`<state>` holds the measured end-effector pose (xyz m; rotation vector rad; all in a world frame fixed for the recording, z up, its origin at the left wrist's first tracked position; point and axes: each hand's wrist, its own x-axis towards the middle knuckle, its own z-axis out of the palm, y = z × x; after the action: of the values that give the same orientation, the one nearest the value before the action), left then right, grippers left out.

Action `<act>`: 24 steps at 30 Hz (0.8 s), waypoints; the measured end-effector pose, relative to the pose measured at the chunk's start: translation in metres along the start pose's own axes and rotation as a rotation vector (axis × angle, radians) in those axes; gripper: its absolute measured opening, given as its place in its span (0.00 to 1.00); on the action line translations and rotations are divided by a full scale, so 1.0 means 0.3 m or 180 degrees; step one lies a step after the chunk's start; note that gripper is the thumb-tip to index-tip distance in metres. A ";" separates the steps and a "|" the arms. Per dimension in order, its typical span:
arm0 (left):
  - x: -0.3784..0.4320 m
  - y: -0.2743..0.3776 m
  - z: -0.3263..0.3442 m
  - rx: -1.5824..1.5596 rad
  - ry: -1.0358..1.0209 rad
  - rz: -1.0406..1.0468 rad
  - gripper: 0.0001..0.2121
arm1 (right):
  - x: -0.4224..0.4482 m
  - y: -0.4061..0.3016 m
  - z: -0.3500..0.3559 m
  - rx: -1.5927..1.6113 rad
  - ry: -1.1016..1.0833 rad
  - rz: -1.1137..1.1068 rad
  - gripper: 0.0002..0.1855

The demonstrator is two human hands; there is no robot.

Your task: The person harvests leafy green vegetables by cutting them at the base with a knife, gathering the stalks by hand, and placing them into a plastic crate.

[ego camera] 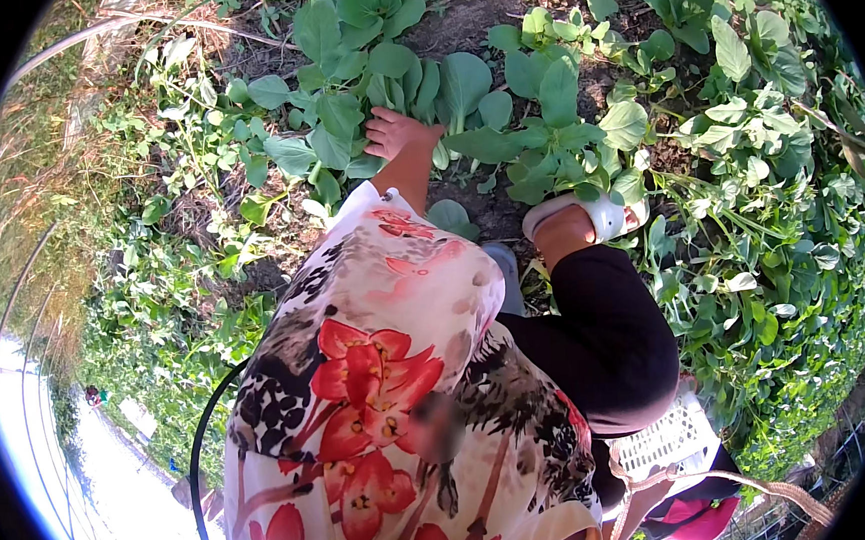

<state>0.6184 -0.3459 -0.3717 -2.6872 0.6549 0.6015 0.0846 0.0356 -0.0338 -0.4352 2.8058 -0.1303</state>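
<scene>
My left hand [397,133] reaches down among broad-leaved green plants, its back towards me and its fingers pointing left. Upright leaves of a leafy green plant [405,87] rise just beyond the fingers. Whether the palm or the hidden fingertips grip any stems cannot be told. To the right of the hand stand large rounded leaves with pale stalks [461,87]. My right hand is out of view. Before me are my floral shirt [380,379], a dark trouser leg [610,333] and a white clog-like shoe [602,217] on one foot.
Dense leafy plants [769,246] fill the right side, with bare soil [453,31] between some of them. A white perforated plastic crate [662,434] lies behind the bent leg, near a pinkish strap [771,487]. Thin curved hoops [9,299] stand at the left; a black hose-like loop [196,467] runs beside the shirt.
</scene>
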 end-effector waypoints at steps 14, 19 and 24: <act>0.027 -0.013 -0.009 -0.0180 0.0466 -0.0291 0.40 | 0.060 0.095 0.039 -0.0082 -0.0179 -0.0263 0.29; 0.057 -0.059 -0.011 -0.0374 0.0155 -0.0136 0.37 | 0.053 0.138 0.046 0.0005 -0.0300 -0.0383 0.28; 0.142 -0.148 -0.038 -0.1075 -0.0335 0.0169 0.42 | 0.093 0.155 0.073 0.0268 -0.0259 -0.0454 0.28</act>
<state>0.6783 -0.3282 -0.3731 -2.9254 0.6479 0.9358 0.0528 0.0704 -0.0685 -0.6064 2.6772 -0.2548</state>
